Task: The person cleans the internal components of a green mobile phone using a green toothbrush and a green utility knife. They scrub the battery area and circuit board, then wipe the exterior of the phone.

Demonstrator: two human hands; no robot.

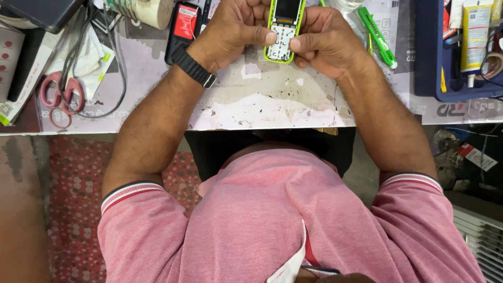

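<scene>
A small lime-green keypad phone [283, 31] with its front cover off shows a dark screen and a white key area. Both hands hold it over the worn white bench top [262, 107]. My left hand [233, 29] grips its left edge, thumb pressed onto the key area. My right hand [325, 39] holds the right edge, thumb meeting the left thumb on the lower keypad. A black watch [195, 67] sits on my left wrist.
Pink-handled scissors [57, 97] and a black cable lie at the left. A black and red battery pack [183, 29] sits behind my left hand. A green utility knife [377, 36] lies to the right, beside a blue tray [456, 63] of tubes and tools. Tape roll [152, 10] at top.
</scene>
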